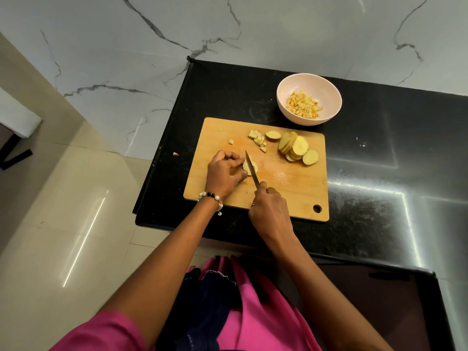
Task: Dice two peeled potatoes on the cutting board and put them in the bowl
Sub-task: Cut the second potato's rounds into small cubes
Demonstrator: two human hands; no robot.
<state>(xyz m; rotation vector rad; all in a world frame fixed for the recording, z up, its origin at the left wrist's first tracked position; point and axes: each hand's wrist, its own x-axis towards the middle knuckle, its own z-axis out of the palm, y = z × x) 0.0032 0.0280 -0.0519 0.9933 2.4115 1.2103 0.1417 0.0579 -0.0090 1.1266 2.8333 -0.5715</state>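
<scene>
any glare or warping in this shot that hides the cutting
Head view: bright light streaks glare on the black counter right of the cutting board; wide-angle bending curves the counter edges; knife and potato slices stay sharp and evenly lit.

No readable text anywhere — no labels, brands, numbers or signs.

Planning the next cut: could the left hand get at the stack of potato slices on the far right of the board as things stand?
Probably yes, once it lets go. The left hand now holds a potato piece under the knife; the potato slices lie uncovered on the cutting board, but the blade stands between.
</scene>
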